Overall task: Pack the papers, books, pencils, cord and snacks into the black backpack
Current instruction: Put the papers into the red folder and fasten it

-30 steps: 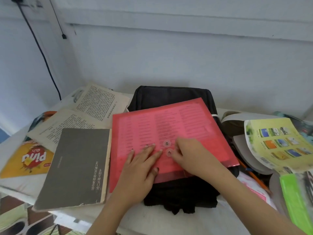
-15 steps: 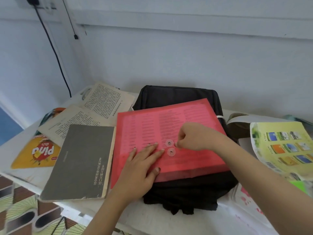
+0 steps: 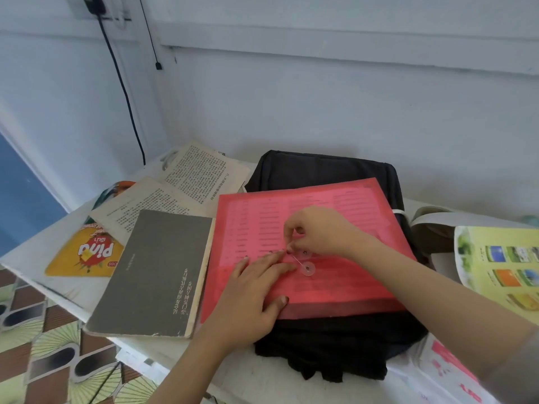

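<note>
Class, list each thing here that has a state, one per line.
black backpack: lying flat.
red folder: flat on the black backpack, clasp string taut.
grey book: closed.
old book: open.
snack packet: lying flat.
left hand: pressing the red folder, fingers straight.
right hand: pinching the clasp string.

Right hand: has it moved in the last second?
Yes. The right hand moved from the near right of the lower clasp disc to its far side, now pinching the string.

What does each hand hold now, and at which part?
The right hand pinches the thin string of the red folder at its upper end. The left hand only presses flat on it.
</note>
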A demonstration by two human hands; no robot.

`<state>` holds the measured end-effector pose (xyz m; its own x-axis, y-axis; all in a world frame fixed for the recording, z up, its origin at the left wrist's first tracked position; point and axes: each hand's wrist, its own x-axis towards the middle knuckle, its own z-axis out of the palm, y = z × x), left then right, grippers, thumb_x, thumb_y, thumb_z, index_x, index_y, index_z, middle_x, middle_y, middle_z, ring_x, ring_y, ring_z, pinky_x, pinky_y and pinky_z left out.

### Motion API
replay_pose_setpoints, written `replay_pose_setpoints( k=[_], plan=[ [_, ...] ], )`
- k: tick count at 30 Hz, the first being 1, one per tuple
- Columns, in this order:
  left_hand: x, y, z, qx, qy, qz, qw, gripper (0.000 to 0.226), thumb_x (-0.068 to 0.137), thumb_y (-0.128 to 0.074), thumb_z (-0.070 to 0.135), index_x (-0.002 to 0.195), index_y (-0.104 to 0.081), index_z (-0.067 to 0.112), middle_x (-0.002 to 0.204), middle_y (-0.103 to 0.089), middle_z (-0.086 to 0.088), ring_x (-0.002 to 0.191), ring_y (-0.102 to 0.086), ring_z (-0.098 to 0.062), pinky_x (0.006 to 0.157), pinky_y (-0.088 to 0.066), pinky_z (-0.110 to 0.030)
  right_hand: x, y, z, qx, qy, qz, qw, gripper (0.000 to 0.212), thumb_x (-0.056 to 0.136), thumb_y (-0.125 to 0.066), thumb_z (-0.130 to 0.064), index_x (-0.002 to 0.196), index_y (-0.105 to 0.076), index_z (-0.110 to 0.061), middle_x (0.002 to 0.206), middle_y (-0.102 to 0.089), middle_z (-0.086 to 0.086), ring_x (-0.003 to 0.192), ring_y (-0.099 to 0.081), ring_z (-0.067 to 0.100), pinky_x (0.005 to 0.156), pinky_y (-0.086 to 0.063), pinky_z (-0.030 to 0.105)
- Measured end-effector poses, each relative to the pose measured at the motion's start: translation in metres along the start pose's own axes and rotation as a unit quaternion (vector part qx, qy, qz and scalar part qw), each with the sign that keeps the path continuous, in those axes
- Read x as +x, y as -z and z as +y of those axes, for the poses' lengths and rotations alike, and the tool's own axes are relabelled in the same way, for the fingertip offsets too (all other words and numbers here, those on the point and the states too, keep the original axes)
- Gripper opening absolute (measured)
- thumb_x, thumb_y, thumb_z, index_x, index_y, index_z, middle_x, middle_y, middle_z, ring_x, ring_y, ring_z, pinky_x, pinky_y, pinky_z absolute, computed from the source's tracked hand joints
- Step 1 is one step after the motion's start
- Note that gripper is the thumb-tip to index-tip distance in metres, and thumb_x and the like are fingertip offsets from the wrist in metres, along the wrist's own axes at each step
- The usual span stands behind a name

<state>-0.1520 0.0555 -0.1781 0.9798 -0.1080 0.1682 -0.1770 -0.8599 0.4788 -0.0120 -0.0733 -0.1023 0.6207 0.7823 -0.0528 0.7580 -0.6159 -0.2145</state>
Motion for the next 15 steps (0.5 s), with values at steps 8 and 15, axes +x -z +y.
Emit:
replay_pose_setpoints(
  k=[8,15],
  plan=[
    [0.004,0.001,0.003,0.07,-0.017,0.005,0.997,0.061,0.081,-0.03,0.046,0.142,-0.028,0.045,0.146,-0.03,0.011,0.131,-0.02,-0.004,0.105,0.001,-0.02,0.0,-0.004,0.012,0.072,-0.055,0.017,0.996,0.01,0.073,-0.072,-0.025,0.072,-0.063,-0.027,0.062,-0.048,-0.015,0.063,-0.045,0.001,0.052,-0.03,0.02],
    [0.006,-0.001,0.007,0.078,-0.012,0.027,0.997,0.059,0.08,-0.03,0.043,0.139,-0.034,0.043,0.143,-0.035,0.009,0.128,-0.023,-0.004,0.104,-0.005,-0.023,-0.005,-0.004,0.019,0.071,-0.093,0.03,0.993,0.011,0.074,-0.071,-0.026,0.071,-0.062,-0.029,0.067,-0.054,-0.015,0.07,-0.051,0.005,0.053,-0.033,0.022]
  ],
)
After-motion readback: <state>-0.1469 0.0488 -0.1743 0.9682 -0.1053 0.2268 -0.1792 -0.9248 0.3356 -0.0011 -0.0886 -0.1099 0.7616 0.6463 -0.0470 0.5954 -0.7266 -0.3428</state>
